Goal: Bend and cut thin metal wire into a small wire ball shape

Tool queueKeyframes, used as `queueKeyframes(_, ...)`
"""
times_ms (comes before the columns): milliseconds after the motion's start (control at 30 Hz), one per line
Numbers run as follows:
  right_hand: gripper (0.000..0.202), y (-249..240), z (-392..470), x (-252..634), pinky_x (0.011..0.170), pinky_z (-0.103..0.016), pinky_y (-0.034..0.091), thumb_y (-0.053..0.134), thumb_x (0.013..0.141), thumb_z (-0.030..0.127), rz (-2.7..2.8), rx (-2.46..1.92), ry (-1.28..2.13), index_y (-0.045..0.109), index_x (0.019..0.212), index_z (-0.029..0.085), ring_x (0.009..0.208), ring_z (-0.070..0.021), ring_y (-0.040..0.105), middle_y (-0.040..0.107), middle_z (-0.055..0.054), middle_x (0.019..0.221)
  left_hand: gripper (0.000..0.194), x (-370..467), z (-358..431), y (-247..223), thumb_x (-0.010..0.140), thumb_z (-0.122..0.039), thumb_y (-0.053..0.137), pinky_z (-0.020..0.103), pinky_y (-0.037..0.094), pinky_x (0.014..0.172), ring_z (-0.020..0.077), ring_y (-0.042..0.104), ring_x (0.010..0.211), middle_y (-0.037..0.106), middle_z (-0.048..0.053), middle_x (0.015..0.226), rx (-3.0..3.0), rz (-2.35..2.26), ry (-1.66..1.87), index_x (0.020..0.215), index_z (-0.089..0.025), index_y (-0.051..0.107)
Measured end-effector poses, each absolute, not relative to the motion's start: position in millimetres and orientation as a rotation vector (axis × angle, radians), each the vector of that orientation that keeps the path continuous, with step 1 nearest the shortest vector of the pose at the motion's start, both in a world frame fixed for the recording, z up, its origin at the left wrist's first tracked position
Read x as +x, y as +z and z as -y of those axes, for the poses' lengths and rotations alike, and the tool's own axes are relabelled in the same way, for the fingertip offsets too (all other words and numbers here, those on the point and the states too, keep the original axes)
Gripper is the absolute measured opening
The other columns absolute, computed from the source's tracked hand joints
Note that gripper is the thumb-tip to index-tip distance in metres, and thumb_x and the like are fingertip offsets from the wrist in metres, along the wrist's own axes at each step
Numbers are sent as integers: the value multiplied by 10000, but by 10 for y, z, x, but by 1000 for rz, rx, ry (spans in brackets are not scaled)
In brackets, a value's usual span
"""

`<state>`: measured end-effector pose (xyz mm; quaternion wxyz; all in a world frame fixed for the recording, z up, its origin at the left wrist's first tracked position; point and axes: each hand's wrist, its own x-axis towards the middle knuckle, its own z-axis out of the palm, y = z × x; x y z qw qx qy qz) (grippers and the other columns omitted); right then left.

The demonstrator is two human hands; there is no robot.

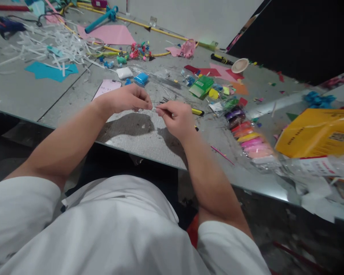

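Above the middle of the table's near side, my left hand [133,99] and my right hand [176,117] meet fingertip to fingertip. Both are closed in a pinch. A thin whitish piece [154,109] shows in the small gap between them, too small to name. Behind my left wrist lies a phone [106,88] with a timer on its screen. A yellow-and-black cutter [197,111] lies partly hidden behind my right hand. White [124,73] and blue [141,78] packets of modelling clay sit just beyond my left hand.
White paper shreds [60,44] and a blue paper piece [53,71] lie at the left. Pink paper [109,34] is at the back. To the right are a green packet [201,86], a pack of coloured clay [253,141] and a yellow envelope [318,131]. A dark panel [298,38] stands behind.
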<state>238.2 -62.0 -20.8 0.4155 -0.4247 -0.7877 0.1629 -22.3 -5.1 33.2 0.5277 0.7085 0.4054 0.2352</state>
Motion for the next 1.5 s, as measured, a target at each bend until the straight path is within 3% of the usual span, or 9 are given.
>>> queueKeyframes(167,589,-124,641,2316,724,-375,549,898,1058,830,1747,-1199,753,880,945,252,695,-190,599,741,-7,768,119,-218,27,298,899,-173,974,276,437,687,139,578,720,707,15,747,1733,-996,620,818,-203,891)
queueKeyframes(233,549,-127,632,2329,745,-384,565,918,1045,807,1756,-1196,743,885,947,268,702,-199,608,723,2,759,137,-215,16,281,907,-187,982,280,440,687,141,572,711,695,12,733,1735,-997,620,810,-208,888)
queueKeyframes(400,284,-174,605,2385,906,-448,634,853,1085,579,1984,-1090,534,929,1031,311,823,-261,690,797,-47,861,132,-227,25,291,889,-173,1005,286,458,689,132,570,696,715,16,756,1701,-953,569,819,-205,897)
queueKeyframes(533,254,-147,625,2391,865,-427,610,803,1091,509,2003,-1049,564,926,1007,303,737,-227,640,746,-9,775,224,-239,51,321,882,-195,1039,271,452,669,118,546,656,641,-4,715,1651,-918,518,773,-203,843)
queueKeyframes(800,286,-85,688,2321,719,-359,530,887,1049,555,1869,-1042,828,849,1000,276,653,-170,571,664,46,703,248,-239,21,276,926,-238,1039,266,448,680,112,542,660,614,-8,734,1647,-878,492,794,-204,832)
queueKeyframes(1033,370,-67,664,2419,736,-406,585,849,1087,658,1817,-1154,623,787,946,322,704,-220,598,642,25,705,212,-270,-26,272,930,-229,1043,264,491,700,140,630,765,734,6,860,1570,-1038,571,900,-215,833)
queueKeyframes(1200,286,-125,641,2448,875,-502,655,832,1095,613,1901,-1144,422,806,973,355,797,-285,653,698,-24,803,174,-301,-78,242,877,-222,1082,281,534,745,176,732,831,836,48,913,1564,-1064,590,976,-224,939)
queueKeyframes(1367,245,-206,583,2425,1089,-597,675,749,1168,484,1978,-1104,210,787,983,327,1100,-372,765,845,-145,1141,259,-300,-67,264,855,-191,1061,249,506,741,167,750,893,917,62,1055,1564,-1037,526,1107,-220,1008)
queueKeyframes(1500,185,-236,560,2414,1074,-552,676,788,1151,407,1976,-1111,293,791,989,316,1180,-362,779,854,-140,1257,240,-294,-51,295,837,-174,1038,259,498,741,171,738,863,904,75,1012,1574,-1027,499,1075,-198,1013)
